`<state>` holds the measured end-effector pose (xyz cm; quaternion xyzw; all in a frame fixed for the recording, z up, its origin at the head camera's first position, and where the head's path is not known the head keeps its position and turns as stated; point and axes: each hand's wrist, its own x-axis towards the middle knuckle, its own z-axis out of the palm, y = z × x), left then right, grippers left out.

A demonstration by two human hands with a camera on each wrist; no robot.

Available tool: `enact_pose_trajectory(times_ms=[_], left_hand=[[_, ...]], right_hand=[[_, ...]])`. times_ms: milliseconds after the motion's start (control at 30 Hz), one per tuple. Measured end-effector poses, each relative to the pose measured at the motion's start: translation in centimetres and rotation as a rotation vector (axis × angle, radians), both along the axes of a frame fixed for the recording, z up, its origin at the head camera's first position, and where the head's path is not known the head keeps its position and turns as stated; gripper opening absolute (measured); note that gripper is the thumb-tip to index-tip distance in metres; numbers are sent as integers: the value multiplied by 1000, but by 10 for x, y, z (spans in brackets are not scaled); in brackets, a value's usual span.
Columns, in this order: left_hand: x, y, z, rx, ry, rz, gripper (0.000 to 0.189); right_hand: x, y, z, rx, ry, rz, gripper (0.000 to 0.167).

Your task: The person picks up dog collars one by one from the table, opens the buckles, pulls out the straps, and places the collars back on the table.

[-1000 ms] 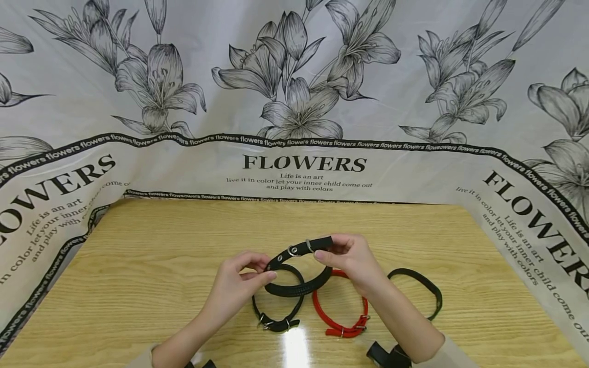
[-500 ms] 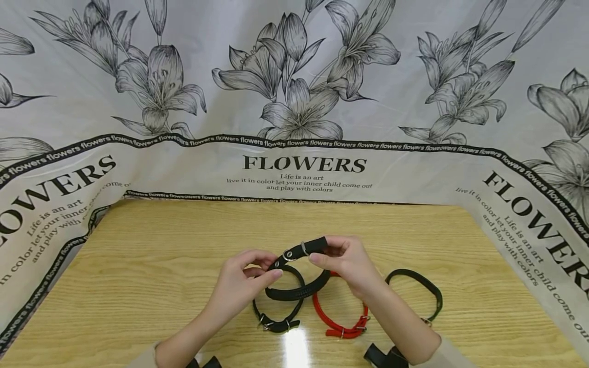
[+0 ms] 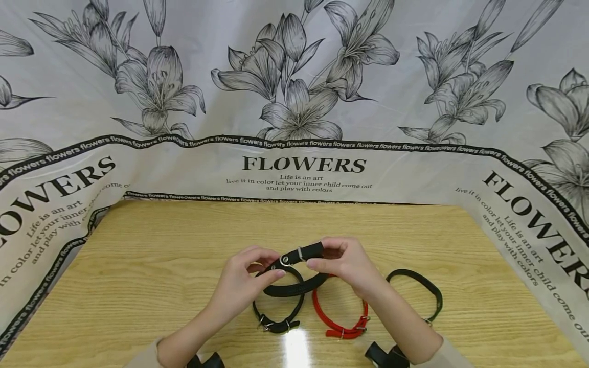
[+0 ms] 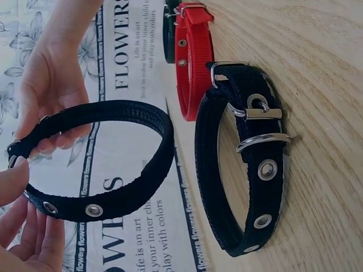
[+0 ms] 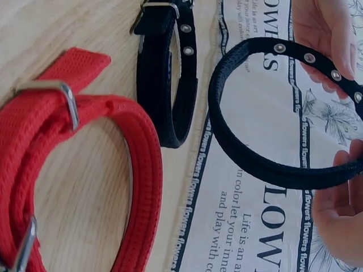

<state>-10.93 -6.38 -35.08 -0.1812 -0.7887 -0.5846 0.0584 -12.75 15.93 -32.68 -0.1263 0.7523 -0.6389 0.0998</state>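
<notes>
Both hands hold up a black collar (image 3: 294,290) in a closed loop above the table, its eyelets and metal ring on the far side. My left hand (image 3: 241,281) pinches the eyelet strap between thumb and fingers at the loop's left. At the right, my right hand (image 3: 352,266) pinches the strap end near a metal keeper. In the left wrist view the loop of the held collar (image 4: 153,181) shows a row of eyelets. Beneath it on the table lie a second black collar (image 3: 276,326), buckled, and a red collar (image 3: 322,313), partly behind the right hand.
Another dark collar (image 3: 430,286) lies right of the red one, beside the right forearm. Black objects (image 3: 379,353) show near the wrists at the bottom edge. The wooden table (image 3: 161,245) meets a flower-printed cloth (image 3: 184,171) at its back and sides.
The held collar has shifted slightly left and down at its right end. My right hand has moved a little left with it, and the hands are slightly closer together.
</notes>
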Motion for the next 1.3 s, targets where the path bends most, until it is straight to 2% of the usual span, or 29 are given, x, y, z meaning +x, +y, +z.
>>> enact_pose_trajectory(times_ms=[367,533,667,900,1000,1167,1300], left_hand=[[0,-4,0,6,20,-4,23],[0,-8,-2,9,31,-7,23],[0,-10,-4,0,25,7,23],[0,-12,-4,19,13,5,22],[0,-11,-4,36,7,6,23],[1,-9,-2,40,4,-14,21],[2,-8,0,38,2,-33,20]], right_hand=[[1,4,3,30,11,7,27],[2,6,5,61,-6,-28,31],[3,9,6,72,-9,-57,32],[2,11,6,82,-15,-48,34],[2,11,6,105,15,-26,36],[2,11,7,148,88,56,39],[3,8,9,219,129,70,36]])
